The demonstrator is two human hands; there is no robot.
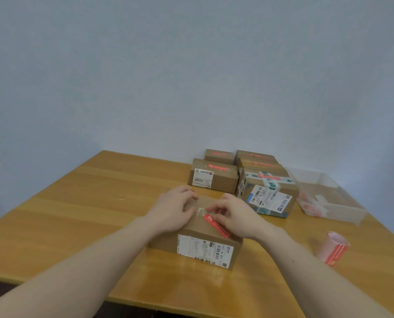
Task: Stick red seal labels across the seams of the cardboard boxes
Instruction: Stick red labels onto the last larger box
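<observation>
A cardboard box [198,235] with a white shipping label [205,251] on its near side is seen just below the centre of the frame, on a wooden table [76,203]. A red seal label [216,226] is laid slantwise on the box top, over a strip of clear tape. The left hand [170,212] is rested on the left part of the box top, its fingers curled over the far edge. The right hand [235,216] is placed on the label, the fingertips bent down onto its upper end; whether the label is pinched or only pressed cannot be told. Further back, right of centre, five more boxes [214,177] carrying red labels are grouped. At the right edge a clear plastic bin [329,198] is set, and a curled roll of red labels [335,249] lies at lower right.
</observation>
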